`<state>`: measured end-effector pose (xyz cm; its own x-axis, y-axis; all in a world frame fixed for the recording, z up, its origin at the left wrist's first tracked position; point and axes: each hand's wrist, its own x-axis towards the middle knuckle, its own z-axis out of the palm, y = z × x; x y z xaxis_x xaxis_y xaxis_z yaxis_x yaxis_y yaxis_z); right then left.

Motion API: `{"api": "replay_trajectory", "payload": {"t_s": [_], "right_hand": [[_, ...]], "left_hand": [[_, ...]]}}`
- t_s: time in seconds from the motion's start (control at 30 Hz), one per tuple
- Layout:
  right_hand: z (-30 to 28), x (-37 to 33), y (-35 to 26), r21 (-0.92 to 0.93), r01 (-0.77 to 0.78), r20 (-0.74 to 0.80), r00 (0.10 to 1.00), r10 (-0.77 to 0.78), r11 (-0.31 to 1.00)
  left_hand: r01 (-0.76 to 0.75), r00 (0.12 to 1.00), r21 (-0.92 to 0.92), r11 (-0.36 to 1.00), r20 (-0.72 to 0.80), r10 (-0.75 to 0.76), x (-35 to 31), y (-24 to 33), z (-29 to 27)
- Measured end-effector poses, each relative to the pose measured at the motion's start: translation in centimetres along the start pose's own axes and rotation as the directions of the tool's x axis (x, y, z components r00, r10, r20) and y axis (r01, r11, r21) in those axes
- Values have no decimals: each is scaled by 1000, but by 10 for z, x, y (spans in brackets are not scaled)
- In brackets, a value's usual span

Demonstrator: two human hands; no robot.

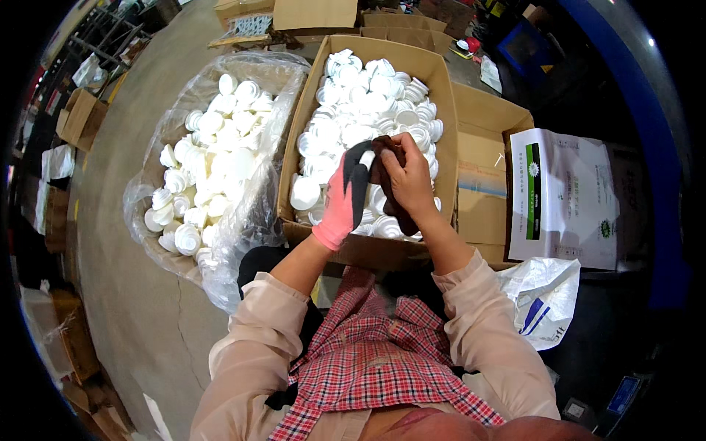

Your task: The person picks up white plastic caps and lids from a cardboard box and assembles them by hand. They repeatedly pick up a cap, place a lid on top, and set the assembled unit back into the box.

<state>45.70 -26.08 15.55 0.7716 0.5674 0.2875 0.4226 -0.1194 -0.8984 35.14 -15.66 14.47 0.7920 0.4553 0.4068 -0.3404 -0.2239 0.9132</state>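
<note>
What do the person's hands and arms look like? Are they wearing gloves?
Just one! The left hand has a work glove on it, pink with a dark grey part and a pink cuff around the wrist. The right hand has no glove. Both arms have loose beige sleeves with gathered ends that stop partway down the forearms.

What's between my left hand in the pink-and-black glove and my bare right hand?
Dark brown fabric, pinched in the right hand and hanging over the white round pieces; the head view shows it.
</note>
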Motion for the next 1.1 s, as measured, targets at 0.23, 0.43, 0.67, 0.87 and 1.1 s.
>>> {"api": "replay_trajectory", "payload": {"t_s": [0.23, 0.43, 0.67, 0.87, 1.1], "right_hand": [[44, -35, 65, -162, 54, 363, 932, 9, 985], [50, -37, 156, -458, -47, 261, 948, 185, 888], [15, -3, 277, -548, -165, 122, 954, 274, 820], [19, 21, 247, -561, -235, 43, 949, 311, 793], [-20, 28, 13, 240, -106, 217, 975, 53, 965]], "left_hand": [[-18, 974, -112, 994, -226, -8, 15, -26, -40], [256, 910, -957, 135, 191, -368, 35, -15, -69], [334, 910, -940, -75, 342, -234, 37, -13, -72], [348, 921, -934, -80, 356, -158, 36, -14, -89], [194, 977, -421, 886, 161, -137, 29, 2, -76]]}}
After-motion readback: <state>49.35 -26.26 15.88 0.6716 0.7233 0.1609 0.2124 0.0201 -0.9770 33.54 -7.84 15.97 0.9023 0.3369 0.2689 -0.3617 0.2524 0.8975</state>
